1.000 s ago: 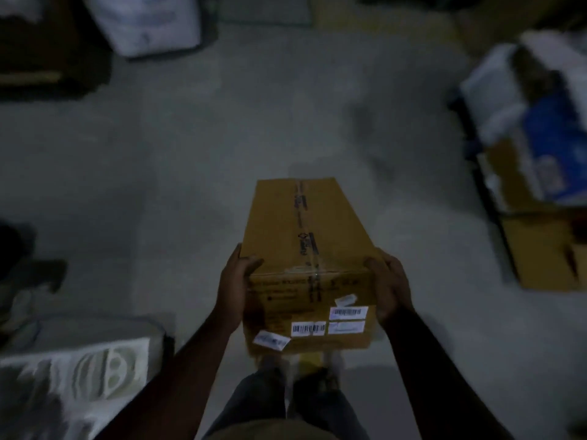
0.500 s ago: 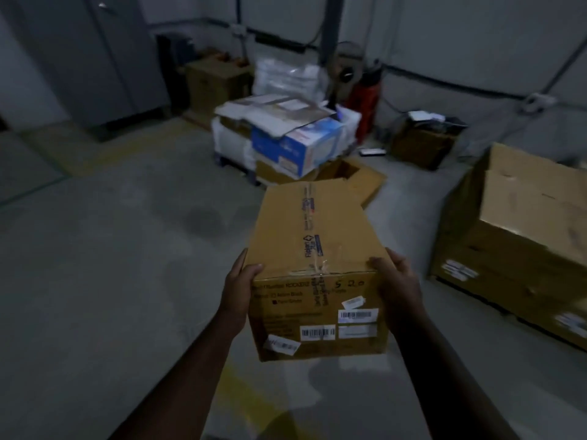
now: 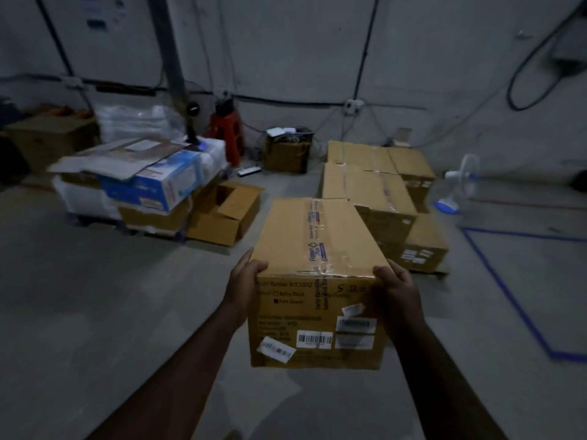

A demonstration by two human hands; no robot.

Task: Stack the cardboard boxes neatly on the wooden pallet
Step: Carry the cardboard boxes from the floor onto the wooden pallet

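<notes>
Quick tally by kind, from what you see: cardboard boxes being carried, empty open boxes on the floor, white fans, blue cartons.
Carried cardboard box: 1
Empty open box on the floor: 1
White fan: 1
Blue carton: 1
Total: 4

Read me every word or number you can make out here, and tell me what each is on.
"5 20", handwritten, uncertain: near face of the carried box.
"Flipkart", uncertain: tape along the box top.
Printed lines on the near face: too blurred.
Barcode labels: digits too small.
Blue box and stacked boxes: print unreadable.
</notes>
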